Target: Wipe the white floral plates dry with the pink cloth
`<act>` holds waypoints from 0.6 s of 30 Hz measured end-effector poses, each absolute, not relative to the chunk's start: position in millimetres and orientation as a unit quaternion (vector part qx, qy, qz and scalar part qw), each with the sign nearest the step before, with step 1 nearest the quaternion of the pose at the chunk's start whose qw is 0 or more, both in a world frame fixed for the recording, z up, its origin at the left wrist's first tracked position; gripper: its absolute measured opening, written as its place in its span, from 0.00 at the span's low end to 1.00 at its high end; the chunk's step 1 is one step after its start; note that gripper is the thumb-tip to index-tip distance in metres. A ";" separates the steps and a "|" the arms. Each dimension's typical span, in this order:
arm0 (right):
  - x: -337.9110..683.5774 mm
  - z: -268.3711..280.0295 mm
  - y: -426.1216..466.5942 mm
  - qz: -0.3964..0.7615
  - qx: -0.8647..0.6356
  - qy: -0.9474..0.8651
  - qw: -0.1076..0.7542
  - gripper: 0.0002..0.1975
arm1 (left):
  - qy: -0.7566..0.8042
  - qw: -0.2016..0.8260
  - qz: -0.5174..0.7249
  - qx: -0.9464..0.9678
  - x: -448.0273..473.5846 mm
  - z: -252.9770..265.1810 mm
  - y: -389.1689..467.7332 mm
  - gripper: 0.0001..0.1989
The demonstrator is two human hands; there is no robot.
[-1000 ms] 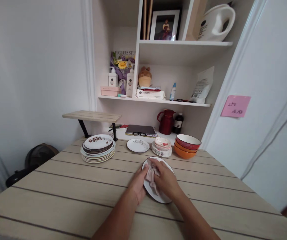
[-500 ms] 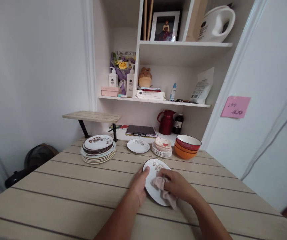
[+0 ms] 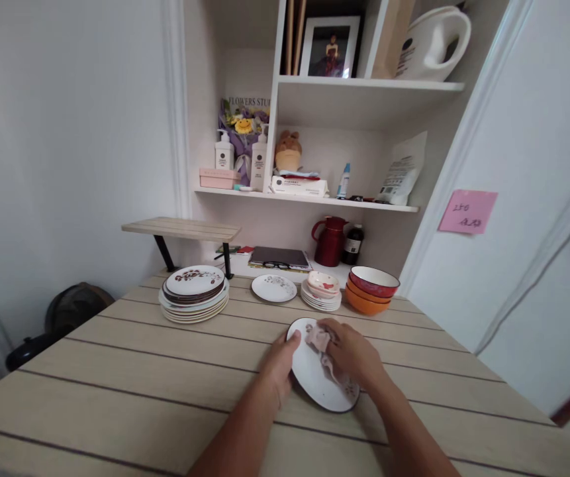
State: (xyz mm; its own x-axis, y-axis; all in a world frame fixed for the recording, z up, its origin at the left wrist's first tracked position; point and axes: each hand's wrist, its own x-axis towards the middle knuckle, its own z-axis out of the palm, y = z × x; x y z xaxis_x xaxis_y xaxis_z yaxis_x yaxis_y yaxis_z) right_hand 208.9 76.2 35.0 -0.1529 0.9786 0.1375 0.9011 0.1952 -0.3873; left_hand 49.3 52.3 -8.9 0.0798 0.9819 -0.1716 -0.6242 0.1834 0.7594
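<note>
My left hand [image 3: 281, 364] grips the left edge of a white plate [image 3: 309, 374] with a dark rim, its thumb on top and the other fingers underneath. The plate is tilted above the wooden table. My right hand [image 3: 351, 351] is closed on a pale pink cloth [image 3: 320, 339] and presses it against the upper part of the plate's face. Much of the plate's floral print is hidden by the cloth and hand. Beyond it, another white plate [image 3: 274, 289] with a flower print lies flat on the table.
A stack of plates [image 3: 194, 298] stands at the left beside a small raised wooden shelf [image 3: 180, 228]. Small dishes [image 3: 322, 291] and stacked red and orange bowls [image 3: 371, 291] are at the back right. Behind them are a closed laptop [image 3: 279, 257] and a red jug [image 3: 329, 242].
My right hand and the cloth have moved up the plate, uncovering its lower part. The plate has shifted and turned slightly to the right, still held by my left hand.
</note>
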 end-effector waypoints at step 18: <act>193.5 24.4 80.5 0.114 -0.598 -0.756 0.242 0.27 | 0.379 0.668 0.572 0.289 48.7 -7.4 52.1 0.23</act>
